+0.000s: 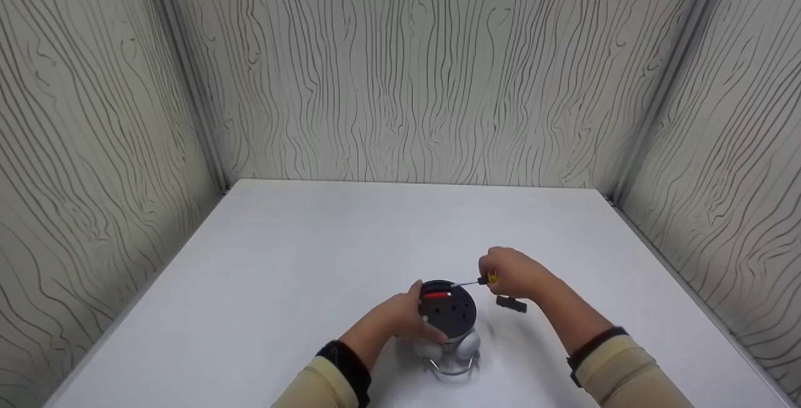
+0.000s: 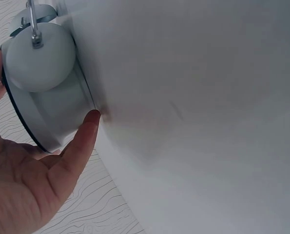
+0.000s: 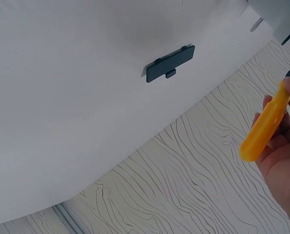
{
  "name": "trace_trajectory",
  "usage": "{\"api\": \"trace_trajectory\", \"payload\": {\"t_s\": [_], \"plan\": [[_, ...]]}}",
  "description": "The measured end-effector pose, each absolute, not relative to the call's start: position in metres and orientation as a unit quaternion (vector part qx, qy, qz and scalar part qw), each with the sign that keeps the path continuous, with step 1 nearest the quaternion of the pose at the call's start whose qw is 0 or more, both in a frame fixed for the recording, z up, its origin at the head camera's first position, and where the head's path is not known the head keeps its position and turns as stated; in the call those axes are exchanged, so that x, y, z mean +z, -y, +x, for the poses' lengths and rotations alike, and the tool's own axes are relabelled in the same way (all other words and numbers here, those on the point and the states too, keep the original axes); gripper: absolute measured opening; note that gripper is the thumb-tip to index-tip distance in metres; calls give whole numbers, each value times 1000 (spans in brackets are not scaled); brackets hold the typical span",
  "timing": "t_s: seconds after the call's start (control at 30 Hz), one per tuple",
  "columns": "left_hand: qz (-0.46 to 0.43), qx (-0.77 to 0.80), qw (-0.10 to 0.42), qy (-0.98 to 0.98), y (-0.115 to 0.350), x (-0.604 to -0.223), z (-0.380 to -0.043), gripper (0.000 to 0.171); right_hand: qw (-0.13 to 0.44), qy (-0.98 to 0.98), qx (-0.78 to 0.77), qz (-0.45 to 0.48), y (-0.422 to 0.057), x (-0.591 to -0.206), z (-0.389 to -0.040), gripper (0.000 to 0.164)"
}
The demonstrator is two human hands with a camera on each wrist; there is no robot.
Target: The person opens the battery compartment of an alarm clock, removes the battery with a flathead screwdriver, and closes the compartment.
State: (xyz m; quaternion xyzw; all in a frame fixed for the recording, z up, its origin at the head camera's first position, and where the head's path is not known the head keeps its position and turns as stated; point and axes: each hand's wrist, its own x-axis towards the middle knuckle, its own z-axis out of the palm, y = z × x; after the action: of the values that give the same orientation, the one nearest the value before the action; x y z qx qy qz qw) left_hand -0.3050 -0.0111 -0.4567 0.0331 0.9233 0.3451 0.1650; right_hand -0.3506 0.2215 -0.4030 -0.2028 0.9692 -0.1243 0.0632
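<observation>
A white twin-bell alarm clock (image 1: 445, 320) lies with its black back facing up, its bells and wire handle toward the person. A red battery (image 1: 437, 295) shows in the slot in that back. My left hand (image 1: 407, 317) grips the clock round its side; in the left wrist view its fingers (image 2: 81, 141) reach along the white case. My right hand (image 1: 514, 273) holds a screwdriver (image 3: 266, 124) by its yellow handle. The screwdriver's thin metal shaft points left, its tip at the slot beside the battery.
A small black battery cover (image 3: 170, 64) with tabs lies on the white table (image 1: 300, 239), just right of the clock and below the right hand. Wood-grain patterned panels (image 1: 407, 70) stand round the back and both sides of the table.
</observation>
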Motion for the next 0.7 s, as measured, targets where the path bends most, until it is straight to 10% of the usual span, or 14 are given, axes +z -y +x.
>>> {"api": "trace_trajectory", "payload": {"t_s": [0.7], "plan": [[50,346,161,-923,14,-457,-304,118,-29,-964,47,-262,-208,-388,-344,5]]}}
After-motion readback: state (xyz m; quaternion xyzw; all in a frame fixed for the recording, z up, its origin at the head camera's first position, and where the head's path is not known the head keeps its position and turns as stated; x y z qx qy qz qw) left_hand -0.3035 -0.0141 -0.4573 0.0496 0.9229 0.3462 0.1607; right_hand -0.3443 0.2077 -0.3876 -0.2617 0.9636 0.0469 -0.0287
